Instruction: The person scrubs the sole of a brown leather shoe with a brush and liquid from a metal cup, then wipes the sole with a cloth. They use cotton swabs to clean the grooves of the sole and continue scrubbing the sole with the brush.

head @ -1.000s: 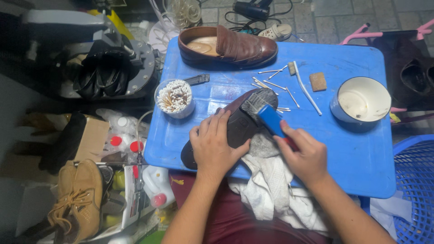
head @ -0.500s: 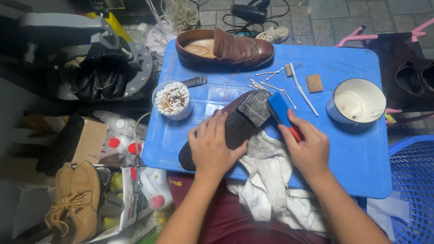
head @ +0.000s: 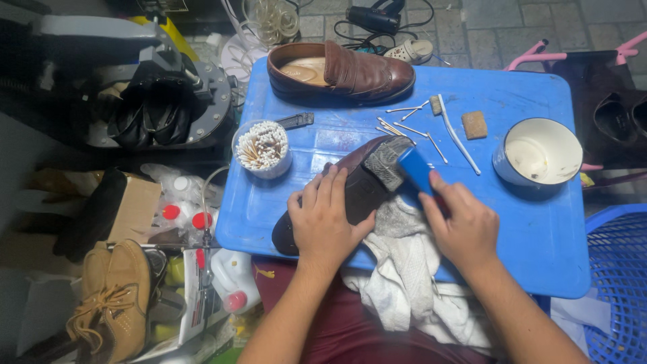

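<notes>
A dark brown shoe (head: 367,180) lies sole-up on a blue table (head: 539,256), over a white rag (head: 404,269). My left hand (head: 328,219) presses down on the middle of its sole. My right hand (head: 465,226) grips a blue-handled brush (head: 412,168), its bristles resting on the shoe's heel end. A second brown shoe (head: 340,71) stands upright at the table's far edge.
On the table are a clear cup of cotton swabs (head: 261,148), a white bowl (head: 539,154), a white toothbrush (head: 455,133), loose swabs and a small brown block (head: 474,125). Tan boots (head: 111,300), bottles and a box lie on the floor at left. A blue basket (head: 620,283) stands right.
The brush has moved back and forth across the shoe's heel end under my right hand. My left hand has stayed on the sole.
</notes>
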